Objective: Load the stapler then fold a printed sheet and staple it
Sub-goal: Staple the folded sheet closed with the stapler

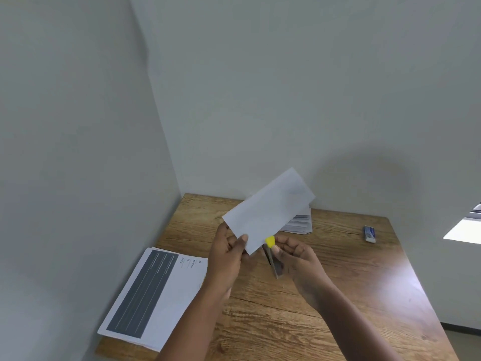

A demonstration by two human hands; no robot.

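Observation:
My left hand [229, 252] pinches the lower corner of a folded white sheet [269, 211], held tilted in the air above the wooden desk [338, 282]. My right hand [296, 252] grips a small stapler [272, 250] with a yellow tip and grey metal body. The yellow tip touches the sheet's lower edge, just right of my left thumb.
A stack of printed sheets [153, 293] with a dark panel lies at the desk's left front and overhangs the edge. A pile of folded sheets [299, 222] sits at the back near the wall. A small staple box [369, 233] lies at the right rear. Walls close the left and back.

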